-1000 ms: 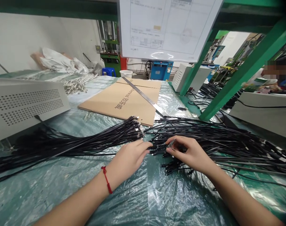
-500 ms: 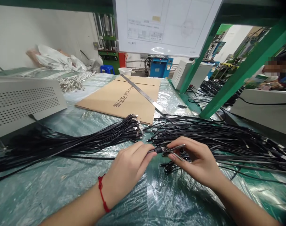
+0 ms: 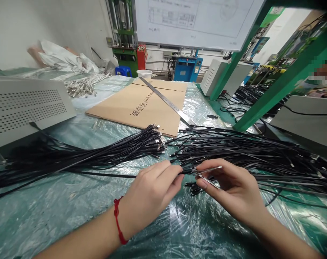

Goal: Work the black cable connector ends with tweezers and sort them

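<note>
My left hand (image 3: 155, 194), with a red cord bracelet (image 3: 117, 219) on its wrist, pinches a black cable (image 3: 188, 171) close to its plug end. Opposite it, my right hand (image 3: 235, 185) grips a small metal nail clipper (image 3: 214, 168) between thumb and fingers. The clipper's two arms spread apart toward the palm, while its jaws meet the plug end of the cable. Exactly where the jaws touch is too small to tell. Just behind my left hand lies a bundle of black cables (image 3: 106, 153) with metal plugs. A second cable pile (image 3: 233, 147) lies beyond my right hand.
A flattened cardboard sheet (image 3: 158, 104) with a steel ruler (image 3: 166, 100) across it lies ahead. A perforated grey metal box (image 3: 28, 108) stands left. On the right, a green post (image 3: 276, 82) slants up. Plastic film covers the green table (image 3: 79, 216). Part of a person shows far right.
The view has tipped slightly downward. Both hands stay together at the cable's plug end, shifted a little right in view, and the clipper remains in my right hand.
</note>
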### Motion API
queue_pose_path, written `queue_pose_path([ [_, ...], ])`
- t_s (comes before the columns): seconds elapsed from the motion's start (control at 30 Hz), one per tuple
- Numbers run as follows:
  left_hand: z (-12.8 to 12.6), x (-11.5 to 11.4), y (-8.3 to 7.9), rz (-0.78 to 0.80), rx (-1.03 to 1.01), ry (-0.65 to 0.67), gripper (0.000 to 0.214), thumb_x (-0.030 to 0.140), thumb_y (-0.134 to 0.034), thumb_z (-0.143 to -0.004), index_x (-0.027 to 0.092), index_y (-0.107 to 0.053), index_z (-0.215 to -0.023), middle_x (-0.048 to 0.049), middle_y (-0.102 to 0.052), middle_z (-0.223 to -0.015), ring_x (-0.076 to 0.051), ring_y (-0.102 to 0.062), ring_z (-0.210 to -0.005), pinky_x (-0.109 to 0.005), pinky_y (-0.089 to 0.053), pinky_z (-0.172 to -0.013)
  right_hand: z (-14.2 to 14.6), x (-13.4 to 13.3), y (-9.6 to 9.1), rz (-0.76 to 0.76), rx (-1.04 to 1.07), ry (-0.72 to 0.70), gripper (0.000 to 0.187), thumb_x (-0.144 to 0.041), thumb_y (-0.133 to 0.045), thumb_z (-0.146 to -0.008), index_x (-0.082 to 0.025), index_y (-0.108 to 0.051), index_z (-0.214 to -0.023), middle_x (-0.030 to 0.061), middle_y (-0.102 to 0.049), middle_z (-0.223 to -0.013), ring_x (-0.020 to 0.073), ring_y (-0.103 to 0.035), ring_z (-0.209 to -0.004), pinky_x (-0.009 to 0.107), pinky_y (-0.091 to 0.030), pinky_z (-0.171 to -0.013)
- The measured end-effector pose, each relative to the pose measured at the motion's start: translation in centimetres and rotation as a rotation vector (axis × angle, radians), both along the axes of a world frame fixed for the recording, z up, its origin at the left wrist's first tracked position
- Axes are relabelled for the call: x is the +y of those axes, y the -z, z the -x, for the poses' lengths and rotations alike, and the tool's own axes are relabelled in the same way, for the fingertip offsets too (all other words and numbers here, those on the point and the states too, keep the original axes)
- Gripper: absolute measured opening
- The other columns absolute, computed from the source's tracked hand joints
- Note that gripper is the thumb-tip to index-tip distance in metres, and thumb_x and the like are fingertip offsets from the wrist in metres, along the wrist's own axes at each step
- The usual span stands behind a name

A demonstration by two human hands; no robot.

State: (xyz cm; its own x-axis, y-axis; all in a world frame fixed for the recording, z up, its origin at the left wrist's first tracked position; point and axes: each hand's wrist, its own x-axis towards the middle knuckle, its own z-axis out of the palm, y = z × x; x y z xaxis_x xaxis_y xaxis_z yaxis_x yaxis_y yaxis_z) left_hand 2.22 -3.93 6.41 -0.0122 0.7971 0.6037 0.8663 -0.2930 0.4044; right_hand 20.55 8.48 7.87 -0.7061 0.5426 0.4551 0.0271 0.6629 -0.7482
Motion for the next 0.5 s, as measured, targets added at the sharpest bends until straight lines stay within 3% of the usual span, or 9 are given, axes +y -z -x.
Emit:
queue_pose_path([
  [0.27, -0.54, -0.16, -0.50, -0.057, 0.100, 0.036, 0.011, 0.008, -0.055, -0.096, 0.012, -0.063, -0.103, 0.0002, -0.051, -0.077, -0.016, -0.049, -0.070, -0.031, -0.042, -0.063, 0.18, -0.10, 0.89, -0.127, 0.067, -0.064, 0.032, -0.011, -0.078, -0.081, -0.027, -0.069, -0.108, 0.0018, -0.071, -0.095, 0.0150, -0.069, -0.085, 0.027, -0.057, -0.073],
  [0.5, -0.60, -0.16, -0.55, -0.041, 0.104, 0.058, 0.011, 0.007, -0.053, -0.097, 0.012, -0.062, -0.100, 0.0000, -0.051, -0.076, -0.016, -0.049, -0.070, -0.030, -0.042, -0.061, 0.36, -0.19, 0.86, -0.184, 0.072, -0.089, 0.032, -0.011, -0.078, -0.080, -0.025, -0.070, -0.107, 0.0028, -0.070, -0.095, 0.0152, -0.068, -0.084, 0.027, -0.058, -0.071],
])
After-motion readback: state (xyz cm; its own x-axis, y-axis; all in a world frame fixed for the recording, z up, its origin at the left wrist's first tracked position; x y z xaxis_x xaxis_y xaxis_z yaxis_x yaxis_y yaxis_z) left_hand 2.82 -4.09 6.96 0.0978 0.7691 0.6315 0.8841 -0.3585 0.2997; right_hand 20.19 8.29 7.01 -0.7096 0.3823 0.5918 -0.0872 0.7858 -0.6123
